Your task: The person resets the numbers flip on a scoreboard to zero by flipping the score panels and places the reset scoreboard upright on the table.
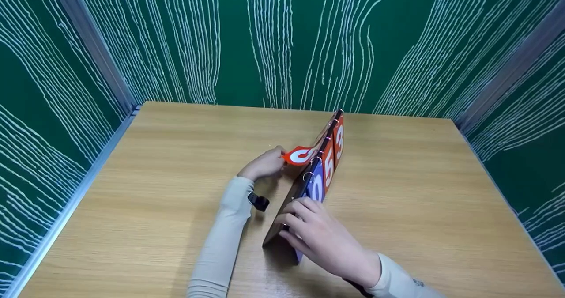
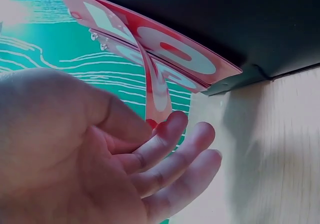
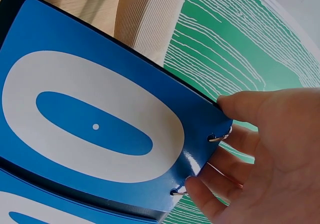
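A tabletop flip scoreboard [image 1: 287, 201] stands like a tent on the table, its black spine running away from me. My left hand [image 1: 265, 163] is on its left side, pinching the end of a red number card [image 2: 157, 101] between thumb and finger; the card bends out from the rings. At the near end, my right hand [image 1: 324, 238] grips the scoreboard's top edge, beside a blue card with a white 0 [image 3: 55, 129] and its metal ring [image 3: 220, 137]. Red cards showing 5 [image 1: 329, 163] and 3 [image 1: 339, 134] hang farther along the right side.
The wooden table [image 1: 419, 192] extends on both sides of the scoreboard. Green walls with white wavy lines [image 1: 273, 42] enclose its back and sides, with metal posts [image 1: 99, 46] at the corners. A dark wrist device [image 1: 258, 201] sits on the left sleeve.
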The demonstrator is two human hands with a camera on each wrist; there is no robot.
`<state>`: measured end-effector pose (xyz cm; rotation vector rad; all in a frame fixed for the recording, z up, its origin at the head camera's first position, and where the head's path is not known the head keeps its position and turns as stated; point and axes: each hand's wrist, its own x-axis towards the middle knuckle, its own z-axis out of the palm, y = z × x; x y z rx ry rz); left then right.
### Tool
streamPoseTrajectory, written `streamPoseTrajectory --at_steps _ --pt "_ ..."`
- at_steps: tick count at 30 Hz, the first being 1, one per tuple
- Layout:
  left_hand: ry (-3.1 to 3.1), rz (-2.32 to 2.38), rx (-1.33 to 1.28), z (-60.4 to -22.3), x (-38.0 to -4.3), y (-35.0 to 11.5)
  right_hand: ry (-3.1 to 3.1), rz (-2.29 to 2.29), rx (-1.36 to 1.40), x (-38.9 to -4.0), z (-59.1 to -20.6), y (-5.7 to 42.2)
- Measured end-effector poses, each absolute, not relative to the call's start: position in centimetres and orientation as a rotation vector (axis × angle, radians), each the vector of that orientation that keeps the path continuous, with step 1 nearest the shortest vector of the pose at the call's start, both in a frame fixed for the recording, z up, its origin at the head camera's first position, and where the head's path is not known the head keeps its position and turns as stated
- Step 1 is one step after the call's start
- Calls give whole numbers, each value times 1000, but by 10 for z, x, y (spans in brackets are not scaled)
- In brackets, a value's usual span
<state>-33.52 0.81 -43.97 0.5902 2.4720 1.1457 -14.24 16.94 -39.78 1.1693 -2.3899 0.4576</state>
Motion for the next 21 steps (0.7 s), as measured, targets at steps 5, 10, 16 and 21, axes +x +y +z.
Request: streamPoseTrajectory --at_steps 5,10,16,21 --pt "2470 1228 496 -437 -335 8 -2395 463 1171 -142 -398 170" --pt "2516 1262 397 -435 -337 9 -2403 458 1169 -142 -398 169" --pt "2548 1245 402 -434 -337 9 -2395 450 1165 -142 -398 169" --pt "2492 1332 386 -435 -338 8 -2395 460 1169 -142 -398 169"
